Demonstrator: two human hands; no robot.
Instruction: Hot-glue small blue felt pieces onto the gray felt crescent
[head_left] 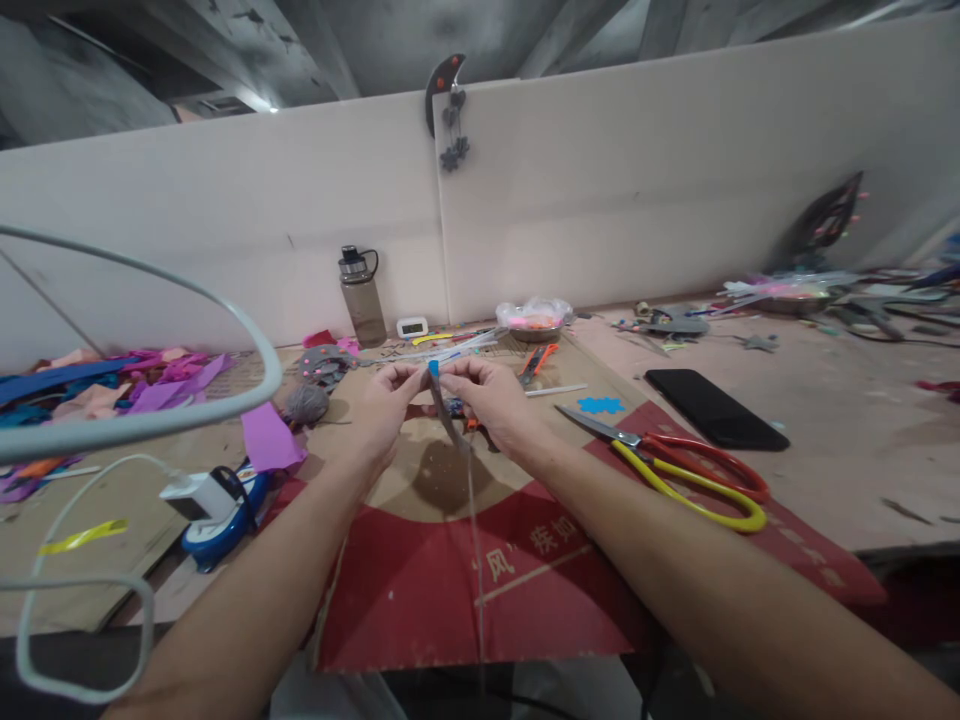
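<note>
OK, both hands are working at centre now, clock set on the held pc, 12 being away from the wearer: the dark grey strip (448, 420) is hanging curved above the cardboard (420, 590), a blue bit (433, 369) is showing at its top end, and a thin thread (472, 490) is trailing down toward 6. L hand (386, 405) is pinching from 9, thumb and fingertips together on that top end; R hand (495, 400) is pinching from 3, also together on it, the two sets of tips nearly meeting. Step in hand, prob.: fixing or lining up the blue bit on the strip; can't tell if it's stuck on or just being held. Next move is likely calling for a firm pinch w/ one hand while the other is smoothing the join, minding the thread. Pose-wise, L forearm is slanting in from btwn 7 and 8, R forearm from abt 4, wrists bending inward, fingers curling, knuckles up, approx. mirroring each other. Nobody's touching the scissors (630, 439), lying open at abt 4, nor the blue cutout (601, 405) at 3, just beyond the blades; the phone (716, 408) is lying farther out at 3.
</note>
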